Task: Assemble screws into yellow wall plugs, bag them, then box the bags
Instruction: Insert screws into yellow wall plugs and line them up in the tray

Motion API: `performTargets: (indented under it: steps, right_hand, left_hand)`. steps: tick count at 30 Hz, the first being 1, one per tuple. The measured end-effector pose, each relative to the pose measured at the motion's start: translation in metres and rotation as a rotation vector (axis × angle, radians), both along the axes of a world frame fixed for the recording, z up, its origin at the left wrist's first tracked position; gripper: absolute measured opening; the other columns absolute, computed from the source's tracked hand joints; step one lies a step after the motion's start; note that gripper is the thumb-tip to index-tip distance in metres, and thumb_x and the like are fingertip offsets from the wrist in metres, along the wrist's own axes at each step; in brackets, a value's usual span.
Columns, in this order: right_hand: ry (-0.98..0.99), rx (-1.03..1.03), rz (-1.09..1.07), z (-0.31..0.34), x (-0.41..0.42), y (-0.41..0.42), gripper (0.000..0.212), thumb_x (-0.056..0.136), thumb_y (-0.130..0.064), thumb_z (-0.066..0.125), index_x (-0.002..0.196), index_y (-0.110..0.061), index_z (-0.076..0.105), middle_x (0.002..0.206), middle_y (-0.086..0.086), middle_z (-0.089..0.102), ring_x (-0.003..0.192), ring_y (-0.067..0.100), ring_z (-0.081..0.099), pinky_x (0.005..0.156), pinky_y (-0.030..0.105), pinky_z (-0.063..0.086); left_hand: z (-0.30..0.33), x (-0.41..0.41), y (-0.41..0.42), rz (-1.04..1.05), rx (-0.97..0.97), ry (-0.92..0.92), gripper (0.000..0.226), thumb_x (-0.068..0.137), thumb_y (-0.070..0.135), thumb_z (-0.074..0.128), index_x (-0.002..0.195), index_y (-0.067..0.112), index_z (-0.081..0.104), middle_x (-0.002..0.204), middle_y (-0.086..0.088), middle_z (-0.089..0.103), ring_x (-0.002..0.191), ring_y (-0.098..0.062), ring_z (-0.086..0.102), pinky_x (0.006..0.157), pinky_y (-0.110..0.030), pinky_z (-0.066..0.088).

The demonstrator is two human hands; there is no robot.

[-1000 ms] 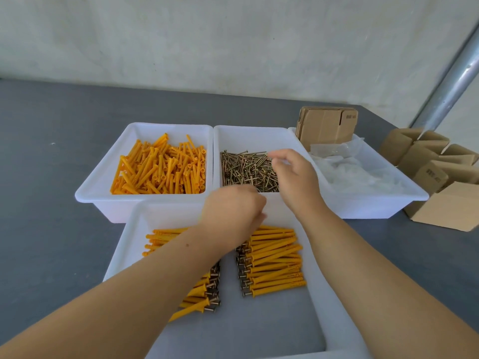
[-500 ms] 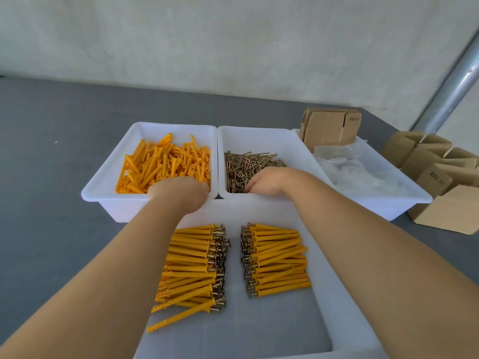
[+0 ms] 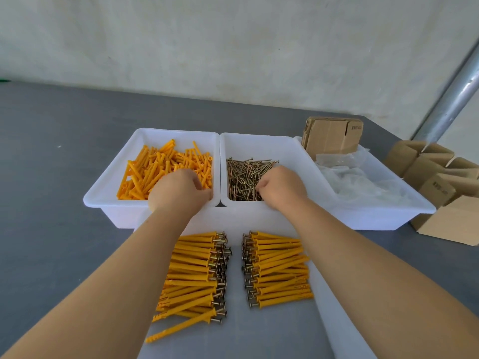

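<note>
yellow wall plugs (image 3: 166, 169), brassy screws (image 3: 245, 174), white trays (image 3: 103, 195) (all four), brown cardboard boxes (image 3: 333, 134), grey table (image 3: 51, 177)

Both forearms are bare from wrist to frame edge; no sleeve reaches into view. The left hand (image 3: 178, 189) and the right hand (image 3: 281, 186) are ungloved. Wrists and visible knuckles carry no ring, watch or band.

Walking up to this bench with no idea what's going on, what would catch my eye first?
Probably the bright yellow: two neat rows of assembled plugs with screws lying in the near tray. Behind it, the left hand reaches into a tub of loose yellow wall plugs while the right hand digs into a tub of screws. Further right, clear bags fill a third tub, with cardboard boxes beyond.
</note>
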State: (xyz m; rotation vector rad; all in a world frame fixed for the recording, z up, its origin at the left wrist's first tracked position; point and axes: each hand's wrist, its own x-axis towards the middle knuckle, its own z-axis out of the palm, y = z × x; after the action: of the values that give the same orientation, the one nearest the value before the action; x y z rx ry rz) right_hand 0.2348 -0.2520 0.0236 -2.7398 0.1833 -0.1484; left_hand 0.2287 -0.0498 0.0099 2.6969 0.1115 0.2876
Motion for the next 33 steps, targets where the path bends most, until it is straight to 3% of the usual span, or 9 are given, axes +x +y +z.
performTargets:
  steps: [4, 7, 10, 12, 15, 18, 23, 30, 33]
  right_hand:
    - [-0.183, 0.101, 0.014, 0.003, -0.009, -0.007, 0.028, 0.093, -0.001, 0.057, 0.101, -0.017, 0.079, 0.104, 0.002, 0.075, 0.096, 0.023, 0.067, 0.085, 0.034, 0.056]
    - [-0.288, 0.202, -0.010, 0.005, -0.012, -0.009, 0.026, 0.095, -0.004, 0.055, 0.113, -0.017, 0.070, 0.101, 0.004, 0.073, 0.094, 0.023, 0.069, 0.085, 0.041, 0.056]
    - [-0.283, 0.461, 0.055, 0.012, -0.017, -0.009, 0.045, 0.097, -0.005, 0.053, 0.136, -0.026, 0.045, 0.085, 0.002, 0.072, 0.069, 0.015, 0.072, 0.073, 0.041, 0.060]
    - [-0.270, 0.614, 0.086, 0.015, -0.024, -0.008, 0.057, 0.097, -0.008, 0.058, 0.146, -0.028, 0.036, 0.078, -0.002, 0.073, 0.062, 0.011, 0.072, 0.061, 0.031, 0.059]
    - [-0.319, 0.808, 0.080, 0.011, -0.035, -0.009, 0.044, 0.096, -0.012, 0.062, 0.138, -0.024, 0.051, 0.078, -0.007, 0.074, 0.060, 0.007, 0.070, 0.051, 0.018, 0.050]
    - [-0.341, 0.845, 0.076, 0.005, -0.043, -0.010, 0.040, 0.096, -0.015, 0.064, 0.133, -0.028, 0.055, 0.081, -0.007, 0.076, 0.062, 0.001, 0.066, 0.055, 0.017, 0.048]
    - [-0.541, 0.920, 0.055, 0.005, -0.046, -0.007, 0.034, 0.094, -0.010, 0.064, 0.121, -0.029, 0.054, 0.079, -0.004, 0.076, 0.066, 0.008, 0.070, 0.061, 0.022, 0.051]
    - [-0.494, 0.785, 0.195, 0.004, -0.050, -0.002, 0.033, 0.095, -0.011, 0.064, 0.123, -0.026, 0.056, 0.079, -0.006, 0.075, 0.073, 0.007, 0.070, 0.070, 0.025, 0.053]
    - [-0.499, 0.746, 0.255, 0.005, -0.054, -0.001, 0.016, 0.096, -0.016, 0.064, 0.106, -0.027, 0.068, 0.085, -0.004, 0.074, 0.080, 0.009, 0.070, 0.071, 0.031, 0.057]
  left_hand:
    - [-0.001, 0.001, 0.004, 0.019, -0.167, -0.176, 0.008, 0.089, 0.020, 0.068, 0.096, 0.022, 0.069, 0.082, 0.000, 0.066, 0.072, -0.019, 0.060, 0.055, -0.028, 0.047]
    - [0.001, -0.001, 0.003, -0.003, -0.242, -0.381, 0.013, 0.093, 0.017, 0.064, 0.103, 0.013, 0.073, 0.091, -0.007, 0.067, 0.075, -0.021, 0.058, 0.059, -0.029, 0.043]
    - [0.013, -0.006, -0.001, -0.073, -0.335, -0.622, 0.022, 0.095, 0.016, 0.063, 0.114, 0.009, 0.073, 0.106, -0.011, 0.064, 0.090, -0.024, 0.060, 0.070, -0.029, 0.042]
    - [0.020, -0.012, -0.004, -0.161, -0.400, -0.691, 0.026, 0.098, 0.014, 0.058, 0.120, 0.008, 0.070, 0.103, -0.010, 0.070, 0.091, -0.021, 0.065, 0.077, -0.032, 0.050]
    - [0.027, -0.023, -0.014, -0.277, -0.622, -0.600, 0.027, 0.101, 0.014, 0.053, 0.122, 0.012, 0.069, 0.088, 0.000, 0.073, 0.068, -0.003, 0.062, 0.065, -0.020, 0.051]
    - [0.027, -0.035, -0.027, -0.430, -0.802, -0.336, 0.020, 0.101, 0.008, 0.053, 0.110, 0.013, 0.069, 0.081, 0.003, 0.073, 0.055, -0.006, 0.057, 0.054, -0.018, 0.049]
    - [0.020, -0.045, -0.039, -0.567, -0.867, 0.082, 0.012, 0.096, -0.003, 0.058, 0.105, 0.003, 0.061, 0.084, -0.011, 0.077, 0.068, -0.020, 0.072, 0.070, -0.039, 0.059]
    - [0.018, -0.050, -0.046, -0.603, -0.902, 0.169, 0.017, 0.096, 0.001, 0.059, 0.112, 0.006, 0.062, 0.089, -0.011, 0.077, 0.075, -0.023, 0.073, 0.073, -0.040, 0.061]
    - [0.018, -0.050, -0.045, -0.604, -0.931, 0.132, 0.019, 0.097, 0.001, 0.058, 0.115, 0.005, 0.059, 0.088, -0.010, 0.077, 0.074, -0.021, 0.073, 0.071, -0.040, 0.060]
